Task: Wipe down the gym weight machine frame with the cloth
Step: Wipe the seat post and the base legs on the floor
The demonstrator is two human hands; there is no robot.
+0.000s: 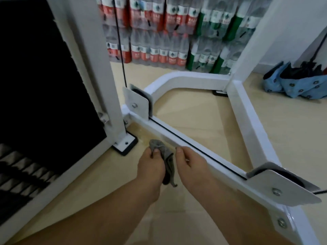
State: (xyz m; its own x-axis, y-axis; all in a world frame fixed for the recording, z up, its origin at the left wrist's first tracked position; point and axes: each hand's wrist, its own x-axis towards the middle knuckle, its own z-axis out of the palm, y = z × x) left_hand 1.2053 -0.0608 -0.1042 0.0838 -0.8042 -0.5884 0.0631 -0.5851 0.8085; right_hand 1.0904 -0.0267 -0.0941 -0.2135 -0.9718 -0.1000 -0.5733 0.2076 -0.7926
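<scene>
Left hand (150, 167) grips the crumpled grey cloth (163, 153): thumb on top, tail hanging below the palm. Right hand (187, 162) sits just beside it, thumb forward, fingers curled under. Can't tell if it pinches a cloth edge or holds nothing. The cloth is bunched against the near face of the low white painted steel frame rail (230, 175), close to the upright's foot.

Risks, my read:
- The thin black cable (194, 146) runs along the rail top. Dragging the cloth over it could snag it or pull grime off the cable onto the white paint.
- The flat grey pulley bracket (283, 190) has hard corners and bolt heads, so a fast stroke that way means caught cloth or knuckles.
- A cloth this wadded has a small contact patch and will leave streaks.
- A yellowish smear on the floor (141, 137) by the foot could transfer if the cloth dips.

Not visible: right fingertips, the rail's far face and underside, the pulley wheels behind the brackets. The black weight stack (44, 85) is mostly dark, no detail.
</scene>
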